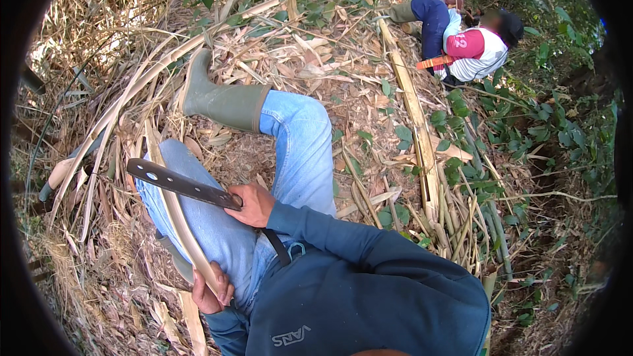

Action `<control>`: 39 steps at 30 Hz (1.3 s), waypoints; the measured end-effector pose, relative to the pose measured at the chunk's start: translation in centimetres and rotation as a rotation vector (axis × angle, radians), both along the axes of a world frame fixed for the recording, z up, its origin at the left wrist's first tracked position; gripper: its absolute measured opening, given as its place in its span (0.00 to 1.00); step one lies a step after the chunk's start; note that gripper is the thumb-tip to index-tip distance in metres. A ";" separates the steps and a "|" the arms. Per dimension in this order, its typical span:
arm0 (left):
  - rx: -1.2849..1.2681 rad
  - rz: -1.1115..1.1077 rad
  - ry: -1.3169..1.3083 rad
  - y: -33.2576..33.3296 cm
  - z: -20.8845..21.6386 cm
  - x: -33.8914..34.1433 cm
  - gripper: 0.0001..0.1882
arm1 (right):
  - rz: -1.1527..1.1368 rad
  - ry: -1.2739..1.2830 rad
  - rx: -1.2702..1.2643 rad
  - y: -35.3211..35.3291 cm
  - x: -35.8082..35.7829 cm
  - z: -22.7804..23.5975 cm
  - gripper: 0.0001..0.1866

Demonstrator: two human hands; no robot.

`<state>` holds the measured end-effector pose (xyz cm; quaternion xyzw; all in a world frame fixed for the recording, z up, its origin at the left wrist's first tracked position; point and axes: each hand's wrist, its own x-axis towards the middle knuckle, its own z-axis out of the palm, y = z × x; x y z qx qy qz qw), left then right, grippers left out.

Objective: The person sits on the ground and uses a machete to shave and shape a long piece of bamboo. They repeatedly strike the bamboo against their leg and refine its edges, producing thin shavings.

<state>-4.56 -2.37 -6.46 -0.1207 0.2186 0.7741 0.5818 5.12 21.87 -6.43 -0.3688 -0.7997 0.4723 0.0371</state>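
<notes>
Leaf-littered ground [369, 128] fills most of the view, with green leafy plants [567, 128] along the right. Over it leans the wearer's dark blue top [369, 296], and below that come light blue jeans [300, 138], both knees bent. A long yellowish pole [414, 115] lies on the litter to the right, its far end near a co-worker [465, 46] in a red and white top, beside whom an orange object [434, 62] shows. 1 olive rubber boot [227, 102] points left at the end of the raised leg. A pale, flat strip [186, 237] runs lengthwise over the other thigh — its near end gripped by the left hand [212, 289], fingers curled around it. The dark knife [181, 186], with holes along its blade, crosses above the strip; I cannot tell whether they touch. The right hand [252, 204] is closed firmly on the knife's handle end — blade pointing left.
</notes>
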 end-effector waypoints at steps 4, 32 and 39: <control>0.001 -0.025 0.049 0.3 0.4 -0.1 0.22 | -0.001 -0.010 -0.009 0.1 -0.1 0.4 0.17; 0.007 -0.042 0.026 0.3 0.1 -0.3 0.20 | 0.000 0.068 0.011 0.1 0.0 -0.6 0.16; -0.002 -0.022 0.011 0.7 0.7 -0.3 0.19 | 0.006 0.056 0.044 0.1 0.1 -1.1 0.16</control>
